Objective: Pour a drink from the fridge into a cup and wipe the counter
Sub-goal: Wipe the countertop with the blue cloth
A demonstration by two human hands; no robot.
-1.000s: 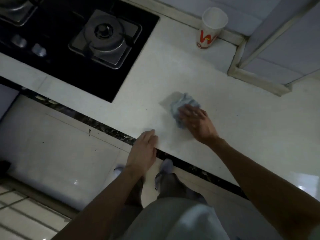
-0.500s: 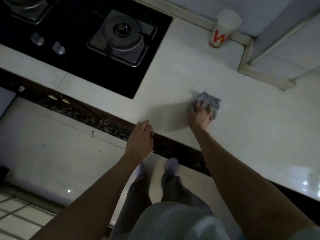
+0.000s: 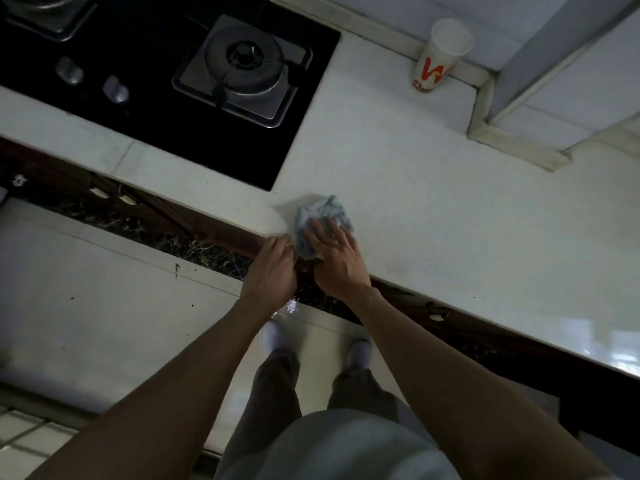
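On the counter (image 3: 450,209), the cloth (image 3: 325,209) lies at the front edge, hob (image 3: 156,126) behind-left, cup (image 3: 440,60) behind-right.

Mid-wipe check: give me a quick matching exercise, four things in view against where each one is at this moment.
Things:
1. cloth
2. paper cup
3. left hand
4. burner

Places:
A. upright at the back of the counter
B. set in the black hob
C. under the fingers of the right hand
D. at the counter's front edge, beside the cloth

Pairs: 1-C; 2-A; 3-D; 4-B
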